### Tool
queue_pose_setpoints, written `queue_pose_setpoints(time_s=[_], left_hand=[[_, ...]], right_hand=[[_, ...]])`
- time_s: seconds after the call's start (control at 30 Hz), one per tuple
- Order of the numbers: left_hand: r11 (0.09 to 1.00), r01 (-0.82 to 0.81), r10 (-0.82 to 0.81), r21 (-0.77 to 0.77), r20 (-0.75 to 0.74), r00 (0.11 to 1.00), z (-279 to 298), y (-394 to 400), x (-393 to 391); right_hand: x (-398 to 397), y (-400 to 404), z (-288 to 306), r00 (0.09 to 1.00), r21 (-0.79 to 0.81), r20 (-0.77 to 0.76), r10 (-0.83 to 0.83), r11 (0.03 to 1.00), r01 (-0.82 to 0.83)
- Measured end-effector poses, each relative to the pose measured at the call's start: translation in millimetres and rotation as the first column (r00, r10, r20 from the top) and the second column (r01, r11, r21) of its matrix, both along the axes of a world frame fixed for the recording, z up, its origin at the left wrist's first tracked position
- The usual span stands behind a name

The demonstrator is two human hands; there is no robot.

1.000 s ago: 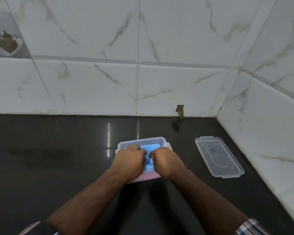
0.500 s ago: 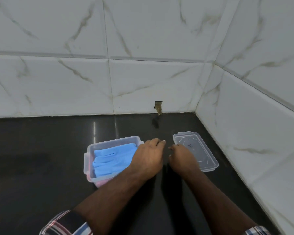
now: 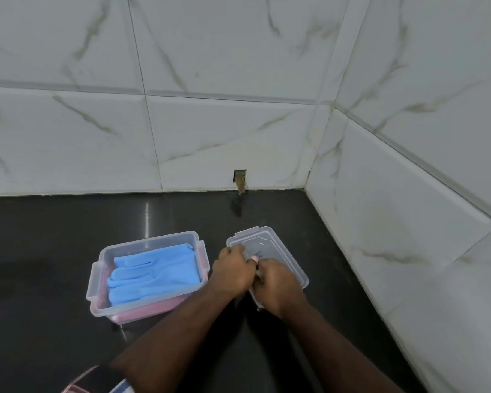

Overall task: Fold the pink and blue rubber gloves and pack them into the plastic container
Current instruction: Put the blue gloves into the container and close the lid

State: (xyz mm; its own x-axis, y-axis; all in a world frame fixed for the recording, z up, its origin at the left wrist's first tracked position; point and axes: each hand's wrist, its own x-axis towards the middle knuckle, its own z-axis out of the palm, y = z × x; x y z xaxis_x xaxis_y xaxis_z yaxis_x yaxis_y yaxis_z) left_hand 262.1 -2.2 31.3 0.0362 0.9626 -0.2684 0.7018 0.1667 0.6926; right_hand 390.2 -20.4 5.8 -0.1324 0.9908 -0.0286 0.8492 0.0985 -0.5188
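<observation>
Both gloves lie folded in the box [image 3: 149, 303], just left of the hands, the blue glove [image 3: 153, 272] on top of the pink glove [image 3: 150, 309], so only closing seems left. Left hand [image 3: 231, 272] and right hand [image 3: 277, 283] meet over the lid [image 3: 272, 242], fingers curled onto its near edge, apparently gripping it, forearms converging

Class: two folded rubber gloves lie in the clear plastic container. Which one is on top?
The blue rubber glove lies on top; the pink rubber glove shows only beneath it, along the clear plastic container's near wall.
</observation>
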Motion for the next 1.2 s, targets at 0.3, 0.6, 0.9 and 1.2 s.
queue_pose_setpoints(time_s=[0.3, 0.6, 0.9, 1.2], left_hand=[[0.959, -0.124, 0.208, -0.256, 0.335, 0.919, -6, -7, -6], [0.913, -0.102, 0.322, -0.396, 0.542, 0.776, 9, -11, -13], [0.9, -0.226, 0.436, -0.374, 0.804, 0.405, 73, 12, -82], [0.893, -0.337, 0.406, -0.3, 0.859, 0.313, 69, -15, -177]], right_hand=[[37, 26, 8, 0.96, -0.197, -0.059, -0.274, 0.946, 0.257], [33, 34, 23, 0.83, -0.196, -0.315, -0.46, 0.887, 0.418], [-17, 23, 94, 0.851, 0.265, -0.519, -0.078, 0.932, 0.247], [-69, 11, 80, 0.922, 0.364, -0.36, 0.14, 0.931, 0.0]])
